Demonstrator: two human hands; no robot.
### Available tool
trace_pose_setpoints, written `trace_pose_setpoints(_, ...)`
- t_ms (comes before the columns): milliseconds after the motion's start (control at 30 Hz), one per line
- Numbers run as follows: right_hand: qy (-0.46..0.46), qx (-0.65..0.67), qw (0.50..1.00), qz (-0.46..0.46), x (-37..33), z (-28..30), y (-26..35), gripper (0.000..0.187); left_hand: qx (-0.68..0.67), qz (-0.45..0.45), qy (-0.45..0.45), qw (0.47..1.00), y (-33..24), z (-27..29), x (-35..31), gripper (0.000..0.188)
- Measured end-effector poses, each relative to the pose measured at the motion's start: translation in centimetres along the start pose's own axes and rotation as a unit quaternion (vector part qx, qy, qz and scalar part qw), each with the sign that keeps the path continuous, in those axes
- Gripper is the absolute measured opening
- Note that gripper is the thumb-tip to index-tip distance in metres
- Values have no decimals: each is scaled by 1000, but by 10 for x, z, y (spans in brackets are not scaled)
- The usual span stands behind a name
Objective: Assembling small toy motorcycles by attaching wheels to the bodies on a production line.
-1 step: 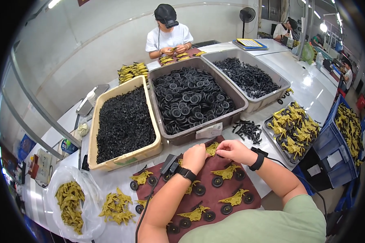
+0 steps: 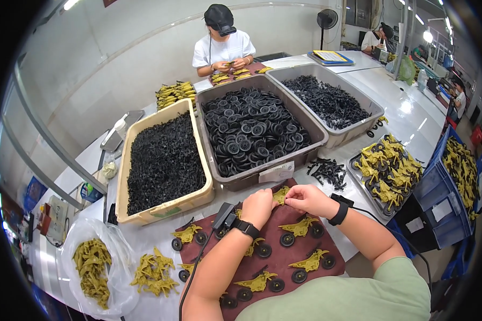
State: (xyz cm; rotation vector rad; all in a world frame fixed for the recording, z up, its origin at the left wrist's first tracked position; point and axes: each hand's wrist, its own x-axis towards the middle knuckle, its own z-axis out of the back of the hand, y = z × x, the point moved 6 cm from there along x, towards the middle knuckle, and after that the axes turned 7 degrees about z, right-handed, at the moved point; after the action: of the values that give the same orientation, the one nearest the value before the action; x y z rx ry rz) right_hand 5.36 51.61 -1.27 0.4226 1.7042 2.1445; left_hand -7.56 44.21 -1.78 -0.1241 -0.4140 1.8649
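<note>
Head view: the bag [image 2: 124, 267], containing yellow parts, sits left of the mat [image 2: 284, 267]. A loose yellow heap [image 2: 155, 272] lies between bag and mat. The cream tub [image 2: 166, 206], filled with small black parts, stands beyond the mat's far left corner. Wheeled bikes [image 2: 299, 227] are set out on the mat. My left hand [image 2: 258, 206] is at the mat's far edge, fingers curled; its fingertips are hidden and I cannot tell what they grip. The wheel tub [image 2: 241, 183] stands just beyond the mat. The yellow body [image 2: 279, 196] is at the mat's far edge, between my hands. My right hand [image 2: 310, 199] pinches its right side, thumb against forefinger. Black pieces [image 2: 328, 173] lie beyond the mat's far right corner. The tray [image 2: 379, 213], loaded with bikes, is right of the mat; the crate [image 2: 439, 230] stands farther right.
</note>
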Motion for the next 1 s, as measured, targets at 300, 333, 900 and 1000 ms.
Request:
trace_pose_setpoints(300,55,-247,961,110,2,-19,3,11,-9,16,-18,1000,-6,-1,-1,30)
trace_pose_setpoints(333,60,-327,931,152,1,-21,7,11,-10,17,-17,1000,-7,-2,-1,30)
trace_pose_setpoints(900,-56,-411,892,182,5,-9,6,13,-109,46,41,992,0,-9,13,31)
trace_pose_setpoints(1000,-59,-421,888,178,5,-12,5,13,-108,26,37,993,-2,-12,14,29)
